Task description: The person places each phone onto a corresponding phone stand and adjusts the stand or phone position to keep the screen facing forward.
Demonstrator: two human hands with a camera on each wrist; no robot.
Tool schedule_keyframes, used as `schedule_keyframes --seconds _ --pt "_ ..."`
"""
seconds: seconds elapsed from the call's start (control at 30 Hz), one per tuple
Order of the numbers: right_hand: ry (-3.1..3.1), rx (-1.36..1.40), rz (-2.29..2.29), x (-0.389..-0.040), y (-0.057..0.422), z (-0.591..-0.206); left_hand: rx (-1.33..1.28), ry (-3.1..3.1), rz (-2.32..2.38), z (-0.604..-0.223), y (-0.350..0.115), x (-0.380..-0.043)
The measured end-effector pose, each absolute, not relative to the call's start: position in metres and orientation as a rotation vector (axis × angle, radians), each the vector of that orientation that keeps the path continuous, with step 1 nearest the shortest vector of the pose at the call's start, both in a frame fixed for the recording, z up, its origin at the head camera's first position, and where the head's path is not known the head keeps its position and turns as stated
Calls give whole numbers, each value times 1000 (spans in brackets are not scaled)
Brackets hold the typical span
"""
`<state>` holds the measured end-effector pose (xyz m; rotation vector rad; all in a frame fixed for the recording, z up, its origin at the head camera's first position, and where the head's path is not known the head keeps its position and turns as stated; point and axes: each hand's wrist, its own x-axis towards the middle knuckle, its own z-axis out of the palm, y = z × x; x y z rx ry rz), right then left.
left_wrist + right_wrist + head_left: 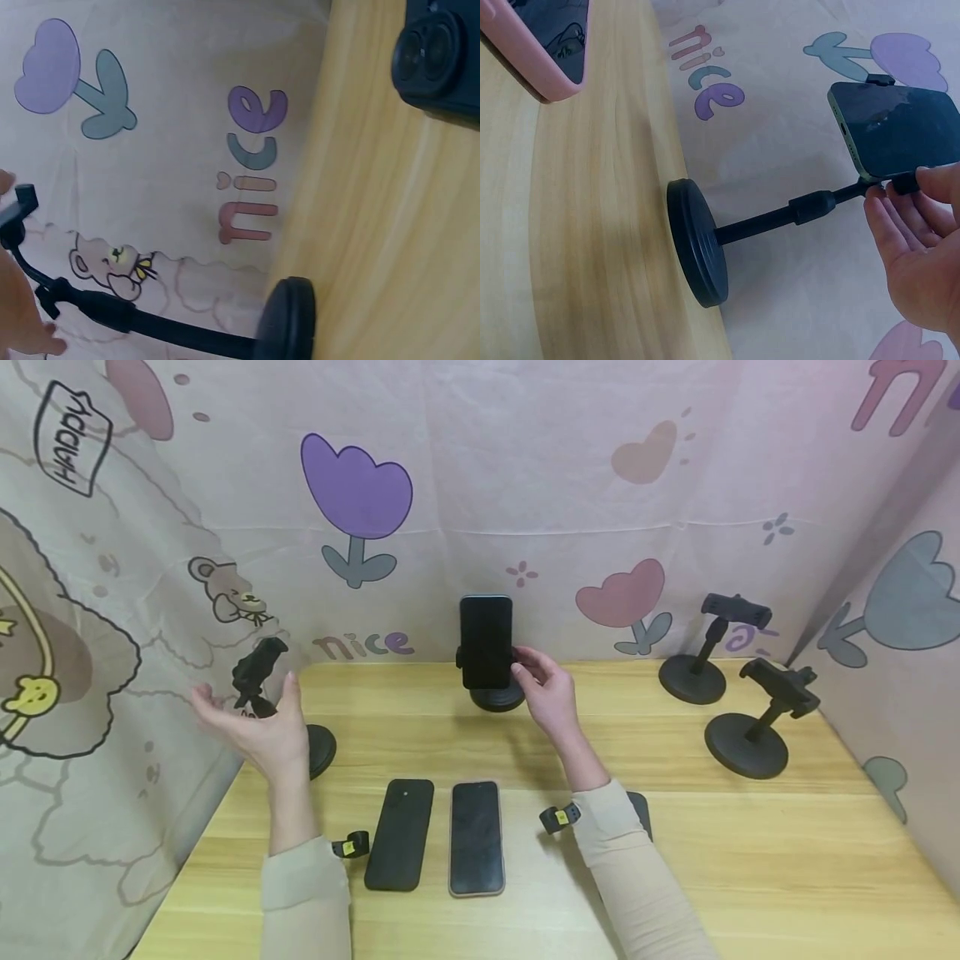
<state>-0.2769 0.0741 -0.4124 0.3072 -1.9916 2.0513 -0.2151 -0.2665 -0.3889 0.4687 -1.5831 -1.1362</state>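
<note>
A black smartphone [486,639] stands upright in the clamp of a black phone stand [497,700] at the table's back edge. My right hand [551,689] pinches the clamp's right side; in the right wrist view the thumb lies in front and the fingers behind, just below the phone [900,127]. To the left, another phone stand [258,668] has no phone in its holder. My left hand [270,735] is spread beside that holder, thumb and fingers apart on either side. The left wrist view shows only part of the hand [19,315], so contact with the holder is unclear.
Nearer me, a black phone [400,835] lies face down beside a pink-cased phone [477,839] lying screen up. Another dark phone [641,814] is mostly hidden by my right sleeve. Two phone stands [693,677] [750,743] occupy the right. Printed cloth [487,485] hangs around the table.
</note>
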Motion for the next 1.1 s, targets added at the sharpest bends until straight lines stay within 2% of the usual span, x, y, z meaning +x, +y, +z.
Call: schedule_keyframes --seconds 0.23,0.6,0.77,1.1 --pt "-2012 301 2042 -275 72 -411 670 -1745 -1307 -403 -277 -213" --pt "-2043 275 2037 -275 72 -410 608 -1711 -1201 -418 -293 -219" --pt "-2040 264 2047 -275 74 -410 655 -1781 -1157 -412 -298 -221" --pt "-2035 261 2048 -277 74 -411 536 -2030 -1269 -397 -284 -241"
